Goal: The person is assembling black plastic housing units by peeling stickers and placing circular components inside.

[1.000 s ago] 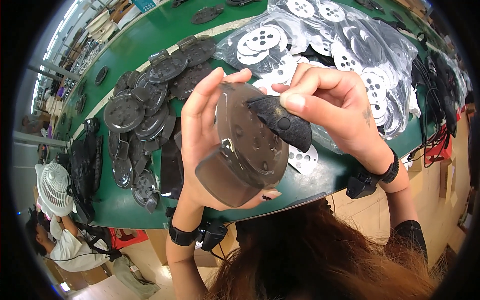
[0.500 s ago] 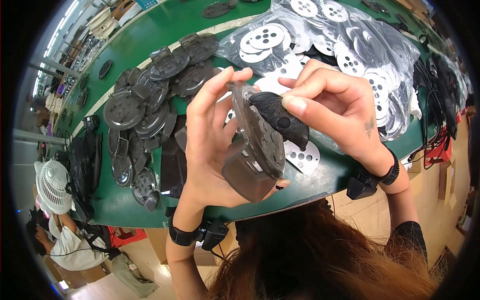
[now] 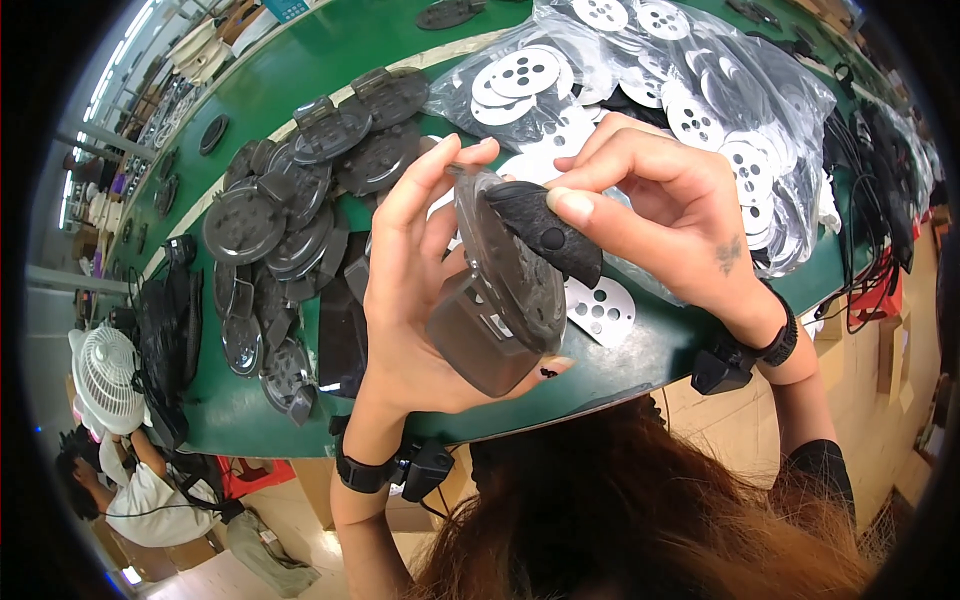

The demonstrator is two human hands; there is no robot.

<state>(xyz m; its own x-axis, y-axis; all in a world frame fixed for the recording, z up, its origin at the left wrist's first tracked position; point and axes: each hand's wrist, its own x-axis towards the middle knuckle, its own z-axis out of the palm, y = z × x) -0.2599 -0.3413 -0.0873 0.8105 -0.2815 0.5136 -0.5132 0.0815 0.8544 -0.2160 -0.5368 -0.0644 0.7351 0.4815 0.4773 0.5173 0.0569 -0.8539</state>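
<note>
My left hand [image 3: 410, 290] is wrapped round a smoky translucent plastic round cover [image 3: 485, 335] with a box-like lip, held on edge above the table. Between the thumb and fingers of my right hand [image 3: 660, 200] is pinched a thin black pad with holes [image 3: 552, 238], its lower part bent outward. The pad lies against the face of the cover, and its far side is hidden. A white disc with holes [image 3: 603, 310] lies on the table just under my right hand.
A heap of similar smoky covers [image 3: 245, 225] lies to the left on the green table [image 3: 225, 415]. Farther back, a clear plastic bag [image 3: 800, 110] holds several white discs. Black cables [image 3: 860, 215] hang at the right edge; a white fan [image 3: 105, 370] stands at the left beyond a person.
Both hands, with the cover and the black pad, have shifted slightly left. The pad sits a little closer against the cover's face.
</note>
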